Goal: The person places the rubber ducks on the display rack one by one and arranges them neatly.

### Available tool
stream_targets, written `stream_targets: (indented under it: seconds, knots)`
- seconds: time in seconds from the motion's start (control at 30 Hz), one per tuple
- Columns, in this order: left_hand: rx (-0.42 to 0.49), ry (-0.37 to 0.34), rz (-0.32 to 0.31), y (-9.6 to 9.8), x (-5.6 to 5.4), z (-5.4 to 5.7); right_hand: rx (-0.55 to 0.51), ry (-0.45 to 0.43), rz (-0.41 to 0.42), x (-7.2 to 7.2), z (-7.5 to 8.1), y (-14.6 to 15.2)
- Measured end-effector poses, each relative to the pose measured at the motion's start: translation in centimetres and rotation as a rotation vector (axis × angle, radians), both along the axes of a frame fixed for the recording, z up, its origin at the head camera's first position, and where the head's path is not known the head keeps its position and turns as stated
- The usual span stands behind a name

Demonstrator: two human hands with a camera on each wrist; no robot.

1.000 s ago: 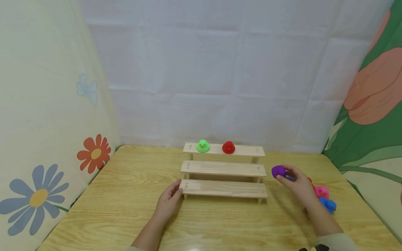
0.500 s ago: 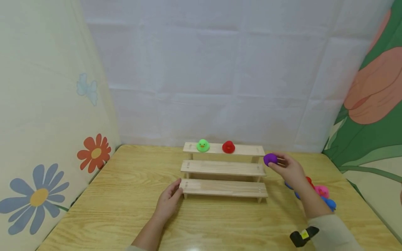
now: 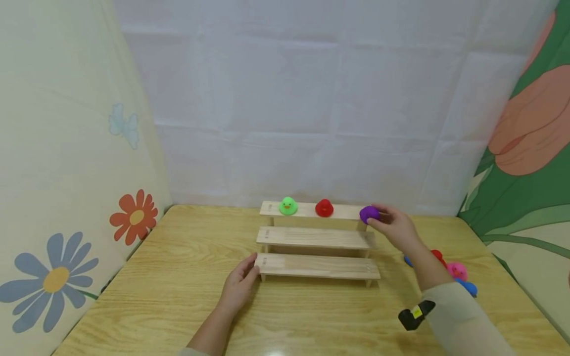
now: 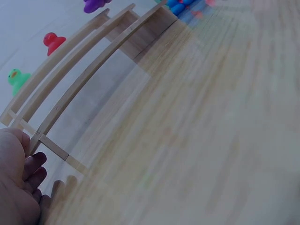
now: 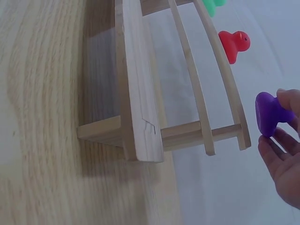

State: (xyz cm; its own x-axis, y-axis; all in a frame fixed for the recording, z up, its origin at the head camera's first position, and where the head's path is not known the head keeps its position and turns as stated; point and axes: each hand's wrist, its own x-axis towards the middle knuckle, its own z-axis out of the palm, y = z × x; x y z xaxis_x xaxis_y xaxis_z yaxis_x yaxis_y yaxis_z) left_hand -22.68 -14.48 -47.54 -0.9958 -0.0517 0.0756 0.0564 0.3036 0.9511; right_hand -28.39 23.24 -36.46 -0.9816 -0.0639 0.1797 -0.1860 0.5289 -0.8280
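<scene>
A three-tier wooden display rack [image 3: 316, 265] stands on the table. My left hand [image 3: 238, 287] holds the left end of its lowest board, thumb and fingers at the corner; the left wrist view shows that hand [image 4: 18, 173] at the board's end. My right hand [image 3: 396, 228] pinches a purple rubber duck [image 3: 369, 214] over the right end of the top board. A gap shows between the duck [image 5: 268, 115] and the board in the right wrist view. On the top board sit a green rubber duck [image 3: 288, 206] at left and a red rubber duck [image 3: 324, 208] near the middle.
To the right of the rack, partly behind my right forearm, lie more rubber ducks: a pink one [image 3: 457, 270], a red one [image 3: 438, 257] and blue ones [image 3: 467, 287]. A white cloth [image 3: 285, 109] hangs behind the table, with flower-printed panels at both sides.
My right hand has carried the purple duck left and farther back, from beside the rack to over the top board's right end. The left hand stays at the rack.
</scene>
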Motion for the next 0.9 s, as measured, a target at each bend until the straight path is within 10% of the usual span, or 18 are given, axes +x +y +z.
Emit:
stream_targets:
  seconds: [0.9]
  knots:
    - [0.001,-0.006,-0.005,0.1,0.1,-0.1,0.071,-0.016,0.052,-3.3,0.4,-2.7]
